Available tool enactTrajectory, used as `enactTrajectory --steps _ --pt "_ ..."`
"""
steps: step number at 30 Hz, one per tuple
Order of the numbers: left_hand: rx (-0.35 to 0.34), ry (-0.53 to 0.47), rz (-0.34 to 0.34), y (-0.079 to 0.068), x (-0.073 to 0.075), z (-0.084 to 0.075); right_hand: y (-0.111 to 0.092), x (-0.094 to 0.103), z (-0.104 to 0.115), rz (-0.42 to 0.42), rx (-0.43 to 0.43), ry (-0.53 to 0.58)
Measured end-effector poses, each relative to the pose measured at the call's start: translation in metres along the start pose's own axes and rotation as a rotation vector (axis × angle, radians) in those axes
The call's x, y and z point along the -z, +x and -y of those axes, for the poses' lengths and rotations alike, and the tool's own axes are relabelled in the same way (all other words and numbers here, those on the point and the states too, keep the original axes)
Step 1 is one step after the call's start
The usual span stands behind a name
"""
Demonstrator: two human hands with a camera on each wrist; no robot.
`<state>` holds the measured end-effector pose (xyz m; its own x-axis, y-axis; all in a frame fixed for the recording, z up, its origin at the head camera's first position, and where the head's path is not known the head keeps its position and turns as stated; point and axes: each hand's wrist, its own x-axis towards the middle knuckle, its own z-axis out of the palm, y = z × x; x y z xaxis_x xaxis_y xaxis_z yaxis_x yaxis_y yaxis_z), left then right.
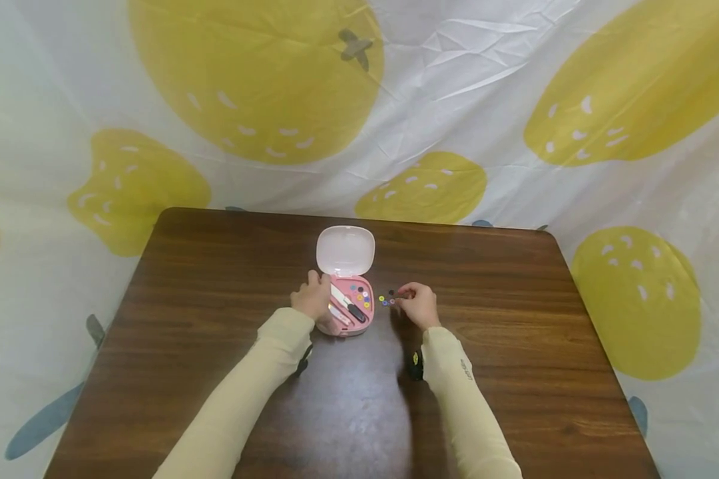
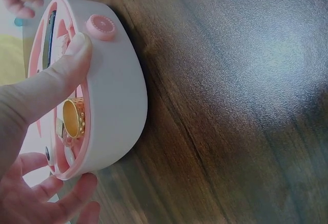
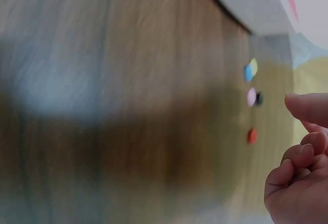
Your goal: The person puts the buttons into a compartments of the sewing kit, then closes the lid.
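A pink and white sewing kit box [image 1: 359, 328] stands with its lid [image 1: 345, 250] raised. My left hand [image 1: 313, 296] grips its left side, thumb over the rim and fingers round the outer wall in the left wrist view. Inside lie a black-handled tool [image 1: 356, 312], several small buttons [image 1: 360, 297] and a gold thimble [image 2: 74, 117]. My right hand [image 1: 418, 305] hovers right of the box, one digit extended and the others curled, with nothing visible in it. Near its fingertips lie a yellow button [image 1: 381, 299], a pink button [image 3: 251, 97] and a red button [image 3: 252, 136].
The brown wooden table [image 1: 503, 372] extends around the box on every side. Behind its far edge hangs a white cloth [image 1: 311, 186] with yellow fruit prints. A round pink catch [image 2: 101, 27] juts from the box's front wall.
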<state>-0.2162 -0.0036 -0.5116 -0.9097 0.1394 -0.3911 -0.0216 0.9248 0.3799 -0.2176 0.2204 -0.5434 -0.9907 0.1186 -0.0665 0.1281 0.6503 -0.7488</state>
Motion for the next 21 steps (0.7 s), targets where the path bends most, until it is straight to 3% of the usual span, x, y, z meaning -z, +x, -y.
enactTrajectory --steps 11,17,21 --pt "-0.011 0.006 0.001 -0.004 0.002 -0.001 -0.007 0.007 -0.031 -0.021 -0.085 0.039" --pt "-0.014 -0.003 0.005 -0.004 0.002 -0.001 -0.008 0.003 -0.036 -0.078 -0.067 0.096" --pt "-0.013 -0.006 0.006 -0.005 0.004 -0.001 -0.004 0.001 -0.038 -0.055 -0.055 0.096"
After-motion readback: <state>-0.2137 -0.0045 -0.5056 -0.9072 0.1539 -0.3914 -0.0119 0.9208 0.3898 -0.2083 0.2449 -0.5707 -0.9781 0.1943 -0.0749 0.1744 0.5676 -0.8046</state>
